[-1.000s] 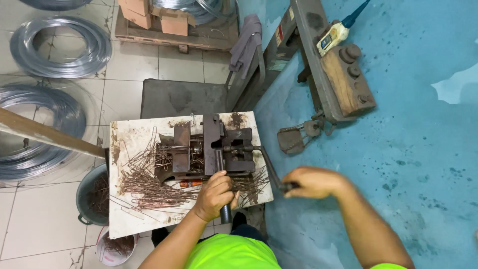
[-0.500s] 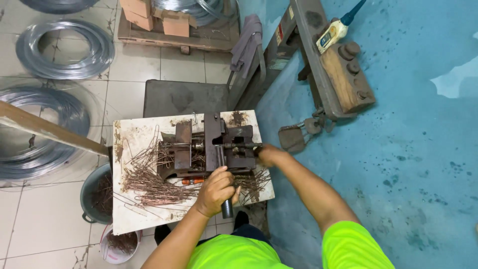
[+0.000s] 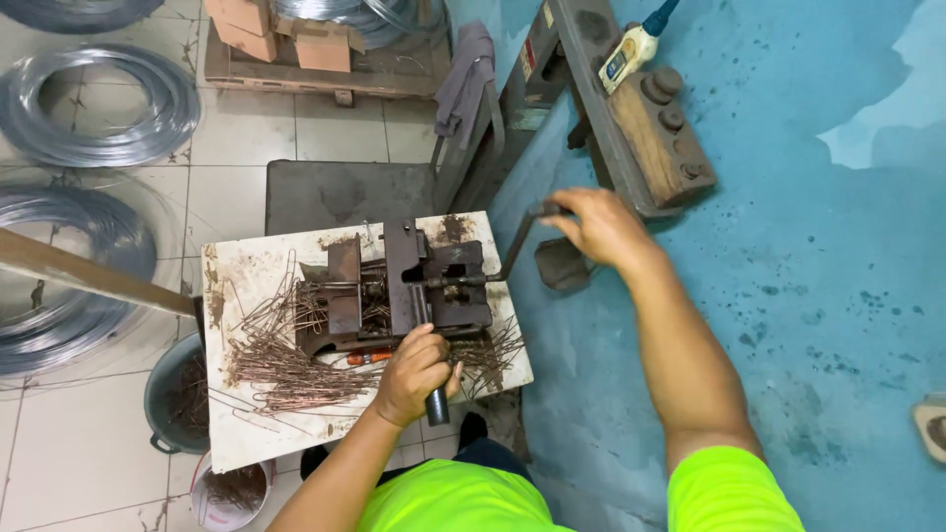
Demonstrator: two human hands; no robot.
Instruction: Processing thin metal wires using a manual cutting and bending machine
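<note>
A: What is on the tabletop [image 3: 246,433]?

B: A pale board, scuffed and stained with rust-brown dust. In its middle sits a dark steel bending jig [image 3: 404,291], blocky and greasy. To its left lies a heap of bent wire pieces [image 3: 286,360], thin, coppery-brown and hairpin-shaped, with a smaller scatter near the right edge.

A: And the hands?

B: The left hand [image 3: 414,374] has its grip pressed together around a black cylindrical handle [image 3: 435,404] that sticks out from the jig toward the person. The right hand [image 3: 596,225] is curled shut over the end of a long dark metal lever [image 3: 512,246], which runs from the jig's right side out past the tabletop edge, above the blue floor [image 3: 788,296].

A: Anything else of note?

B: Shiny silver wire coils [image 3: 94,103] lie on the pale floor tiles at the left. A grey metal bucket [image 3: 172,404] of wire scraps stands beside the tabletop, with a smaller white one just below it. At the top are brown cardboard boxes [image 3: 320,44] on a wooden pallet, and a grey cloth [image 3: 463,79] hangs over a frame. Upper right, a yellow-and-white pendant control [image 3: 631,54] rests on a worn wooden block. The blue floor is mottled and patchy. The sleeves are bright yellow-green.
</note>
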